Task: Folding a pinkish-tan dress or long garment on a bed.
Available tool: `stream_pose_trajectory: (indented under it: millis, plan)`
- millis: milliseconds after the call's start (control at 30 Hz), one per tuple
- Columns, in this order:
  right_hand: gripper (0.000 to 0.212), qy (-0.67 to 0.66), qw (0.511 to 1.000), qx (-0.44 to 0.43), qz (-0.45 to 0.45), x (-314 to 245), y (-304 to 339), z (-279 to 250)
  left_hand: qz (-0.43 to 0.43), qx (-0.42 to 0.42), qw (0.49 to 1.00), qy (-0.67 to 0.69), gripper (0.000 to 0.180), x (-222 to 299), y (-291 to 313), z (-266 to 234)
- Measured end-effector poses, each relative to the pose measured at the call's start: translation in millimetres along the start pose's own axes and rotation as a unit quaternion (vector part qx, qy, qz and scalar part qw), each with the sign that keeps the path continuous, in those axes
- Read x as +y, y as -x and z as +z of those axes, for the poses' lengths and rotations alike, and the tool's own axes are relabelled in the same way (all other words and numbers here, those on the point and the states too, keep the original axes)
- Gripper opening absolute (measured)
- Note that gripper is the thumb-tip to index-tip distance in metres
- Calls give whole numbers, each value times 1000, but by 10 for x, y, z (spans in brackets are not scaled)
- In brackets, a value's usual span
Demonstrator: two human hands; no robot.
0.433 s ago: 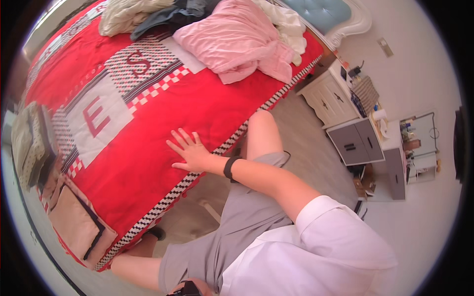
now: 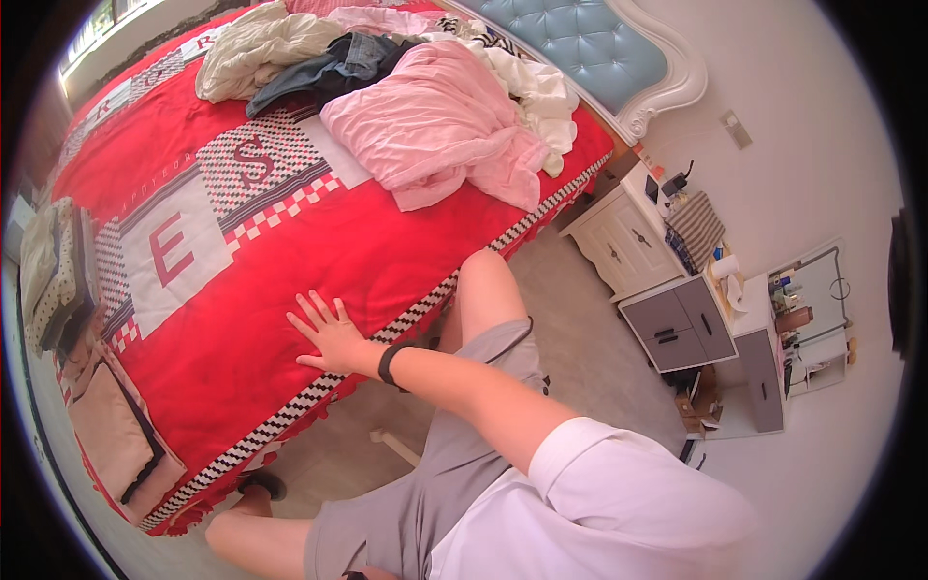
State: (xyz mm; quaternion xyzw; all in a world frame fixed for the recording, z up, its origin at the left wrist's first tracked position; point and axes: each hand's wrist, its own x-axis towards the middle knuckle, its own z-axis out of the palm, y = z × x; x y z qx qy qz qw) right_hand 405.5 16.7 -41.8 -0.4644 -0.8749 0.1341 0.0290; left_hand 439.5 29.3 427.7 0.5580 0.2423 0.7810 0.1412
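My right hand (image 2: 332, 336) lies palm down on the red bedspread (image 2: 290, 251), near its black-and-white checked edge. Its fingers are spread and hold nothing. A black band (image 2: 389, 365) circles that wrist. Past the fingertips, the bedspread has grey and checked patches with large dark red letters. Farther up the bed lies a rumpled pink quilt or garment (image 2: 440, 121), apart from the hand. Only a sliver of skin and something dark show at the lower edge; my left hand itself cannot be seen.
Folded clothes (image 2: 111, 435) lie at the bed's near left corner, beside a taller folded stack (image 2: 58, 280). Jeans (image 2: 338, 68) and cream cloth (image 2: 256, 58) are heaped far up. A blue headboard (image 2: 570, 48), white nightstand (image 2: 628, 237) and grey cabinet (image 2: 681, 324) stand right.
The view has shifted, showing more of the headboard and clothes pile. My right hand stays flat on the bedspread. The skin and dark thing at the lower edge have mostly slipped out of view.
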Motion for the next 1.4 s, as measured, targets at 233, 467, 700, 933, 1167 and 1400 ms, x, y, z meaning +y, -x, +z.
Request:
stream_pose_trajectory:
  millis: [233, 467, 700, 933, 1167, 1400]
  plan:
    - [92, 10, 994, -43, -102, 62, -116, -292, -61, -125, 916, -376, 22, 145, 748, -1287]
    - [33, -137, 978, -147, -47, 946, -697, -982, -119, -223, 871, -420, 30, -408, 1439, -2656]
    - [25, -278, 949, 147, -14, 2495, -1614, -1779, -244, -293, 822, -422, 7, -1964, 2350, -3431]
    - [62, -201, 909, 340, 130, 3021, -2530, -2517, -234, -330, 711, -575, 71, -2361, 3159, -3689]
    - [102, -43, 941, 265, 206, 3622, -3152, -2361, -244, -307, 717, -576, 66, -2333, 3165, -3872]
    - [50, -155, 953, 219, 141, 4703, -3754, -1669, -227, -289, 754, -545, 60, -2496, 3105, -3738]
